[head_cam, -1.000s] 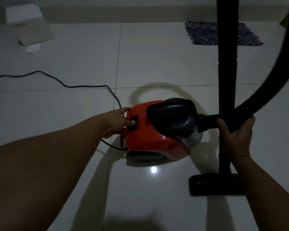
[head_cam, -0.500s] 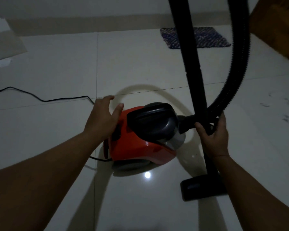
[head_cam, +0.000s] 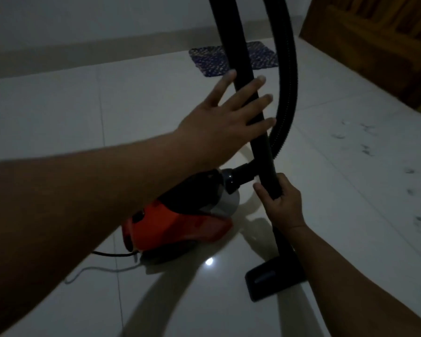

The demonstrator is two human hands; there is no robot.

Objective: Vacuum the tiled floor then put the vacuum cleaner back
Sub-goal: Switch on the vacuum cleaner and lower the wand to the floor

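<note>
We see dim room, tiled floor [head_cam: 58,113]. Red vacuum cleaner [head_cam: 175,227] sits on floor center, partly hidden under left forearm. R hand [head_cam: 281,205] wrapped around black wand [head_cam: 243,76] low down, just above floor nozzle [head_cam: 272,279]. L hand [head_cam: 219,122] spread wide, fingers [head_cam: 258,103] reaching across wand higher up, not closed on it. Ribbed hose [head_cam: 288,81] curves down beside wand. Power cord [head_cam: 112,254] trails from body rear. Woven mat [head_cam: 207,59] far back by wall.
</note>
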